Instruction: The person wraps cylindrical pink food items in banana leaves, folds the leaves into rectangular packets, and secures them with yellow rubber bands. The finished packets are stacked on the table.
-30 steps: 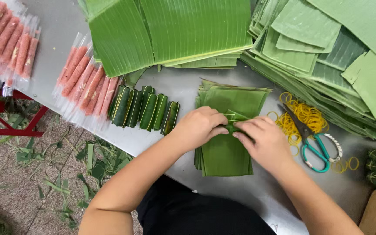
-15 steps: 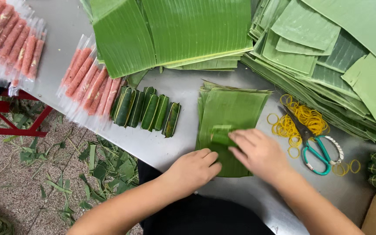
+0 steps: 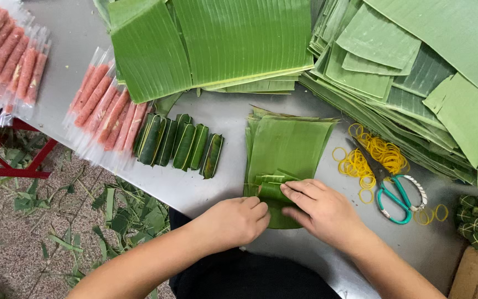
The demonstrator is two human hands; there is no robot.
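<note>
A stack of small cut banana leaves (image 3: 288, 149) lies on the steel table (image 3: 222, 119) in front of me. At its near edge a leaf is partly rolled into a small green bundle (image 3: 270, 190). My right hand (image 3: 322, 213) presses its fingers on that bundle. My left hand (image 3: 233, 221) rests curled against the near left end of the bundle and the stack's lower edge. To the left, a row of several finished leaf-wrapped rolls (image 3: 181, 145) lies side by side.
Pink sausages in clear wrappers (image 3: 103, 108) lie left of the rolls, more sausages (image 3: 9, 58) at far left. Large banana leaf piles (image 3: 228, 44) (image 3: 416, 72) fill the back. Yellow rubber bands (image 3: 380, 155) and teal-handled scissors (image 3: 391, 188) lie right. Leaf scraps litter the floor (image 3: 39, 227).
Both hands slid from the middle of the leaf stack down to its near edge. My left hand briefly pulled back off the stack, then returned beside the rolled bundle.
</note>
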